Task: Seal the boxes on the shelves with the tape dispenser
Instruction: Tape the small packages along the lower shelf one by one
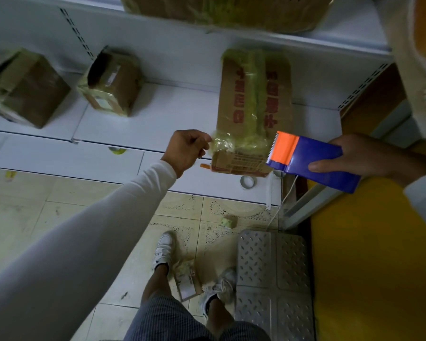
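The printed cardboard box (253, 109) lies on the white shelf (143, 119), long axis running away from the person, its near end between the left hand (186, 150), pinching loose tape, and the right hand (362, 156), gripping the blue tape dispenser (312, 161).

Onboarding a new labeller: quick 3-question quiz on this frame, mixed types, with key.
1. True or false: the right hand holds the blue tape dispenser.
2. What does the left hand pinch? A) a tape roll B) the loose tape end at the printed box C) the shelf edge
3. How many smaller boxes sit left of the printed box on that shelf?

Key: 1 true; 2 B; 3 two.
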### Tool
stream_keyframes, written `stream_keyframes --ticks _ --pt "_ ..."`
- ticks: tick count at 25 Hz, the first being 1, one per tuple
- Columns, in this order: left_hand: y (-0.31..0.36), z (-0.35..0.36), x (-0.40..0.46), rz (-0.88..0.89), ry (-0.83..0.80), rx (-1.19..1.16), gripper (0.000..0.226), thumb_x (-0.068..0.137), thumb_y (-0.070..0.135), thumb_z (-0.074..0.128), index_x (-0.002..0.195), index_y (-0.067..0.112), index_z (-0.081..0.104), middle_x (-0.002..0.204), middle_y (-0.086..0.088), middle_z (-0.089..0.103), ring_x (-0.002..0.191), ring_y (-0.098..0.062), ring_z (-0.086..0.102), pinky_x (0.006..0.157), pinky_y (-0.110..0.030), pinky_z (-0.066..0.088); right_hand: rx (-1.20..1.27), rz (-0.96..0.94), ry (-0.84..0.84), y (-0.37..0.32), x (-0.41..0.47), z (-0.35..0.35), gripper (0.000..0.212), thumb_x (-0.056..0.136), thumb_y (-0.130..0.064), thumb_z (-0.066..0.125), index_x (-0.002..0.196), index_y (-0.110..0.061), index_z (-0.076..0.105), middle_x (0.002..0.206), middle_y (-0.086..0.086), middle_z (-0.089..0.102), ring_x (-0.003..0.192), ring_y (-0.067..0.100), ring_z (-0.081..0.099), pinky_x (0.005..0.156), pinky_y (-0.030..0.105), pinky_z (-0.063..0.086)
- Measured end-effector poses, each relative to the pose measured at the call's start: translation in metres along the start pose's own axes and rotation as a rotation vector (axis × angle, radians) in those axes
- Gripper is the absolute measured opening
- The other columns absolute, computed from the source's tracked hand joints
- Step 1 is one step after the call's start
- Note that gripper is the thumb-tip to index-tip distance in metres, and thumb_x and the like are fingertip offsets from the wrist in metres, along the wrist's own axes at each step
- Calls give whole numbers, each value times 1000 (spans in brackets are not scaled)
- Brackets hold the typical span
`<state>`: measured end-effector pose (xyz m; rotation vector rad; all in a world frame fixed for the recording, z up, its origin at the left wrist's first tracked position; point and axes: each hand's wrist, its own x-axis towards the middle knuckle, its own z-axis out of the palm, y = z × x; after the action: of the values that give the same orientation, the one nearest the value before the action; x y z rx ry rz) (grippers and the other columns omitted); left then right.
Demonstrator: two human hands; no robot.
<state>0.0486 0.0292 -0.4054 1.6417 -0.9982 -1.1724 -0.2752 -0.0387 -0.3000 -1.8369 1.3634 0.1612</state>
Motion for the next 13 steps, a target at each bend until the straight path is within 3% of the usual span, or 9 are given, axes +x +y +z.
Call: stream_keyframes --ticks 2,4,5,7,9,13 --pt "-6 6 9 -30 4 28 13 89 21 64 94 9 67 77 -5 61 63 -14 58 70 -32 52 -9 11 8 4 8 2 95 27 -87 70 74 -5 70 68 13 72 65 30 70 60 34 46" --pt "-11 6 16 -106 80 206 56 77 45 73 120 12 58 95 -4 62 85 -20 61 85 -35 51 6 31 7 8 15 5 104 20 -93 63 75 -5 70 68 13 72 65 29 70 62 36 48" --pt "-13 5 16 -76 152 321 64 77 47 73 128 14 53 97 -2 61 89 -19 60 87 -32 49 12 32 16 10 17 6 102 22 -92 65 75 -6 70 69 13 72 66 29 70 63 39 50" --pt "-12 6 11 202 214 447 52 86 44 64 130 17 53 84 1 59 76 -15 56 80 -30 50 22 21 31 13 20 9 85 34 -82 74 75 -7 70 70 12 73 68 30 70 66 43 53" --pt "-9 15 5 457 83 532 48 89 49 54 129 21 55 75 1 56 66 -15 52 71 -31 50 31 8 45 14 21 11 72 44 -71 79 77 -7 70 72 12 73 69 30 70 68 42 53" --pt "-15 20 22 530 -13 761 61 88 56 46 137 22 49 92 -9 59 78 -28 60 76 -37 52 49 6 58 17 28 16 44 69 -47 80 81 -6 70 77 14 73 75 32 71 72 43 54"
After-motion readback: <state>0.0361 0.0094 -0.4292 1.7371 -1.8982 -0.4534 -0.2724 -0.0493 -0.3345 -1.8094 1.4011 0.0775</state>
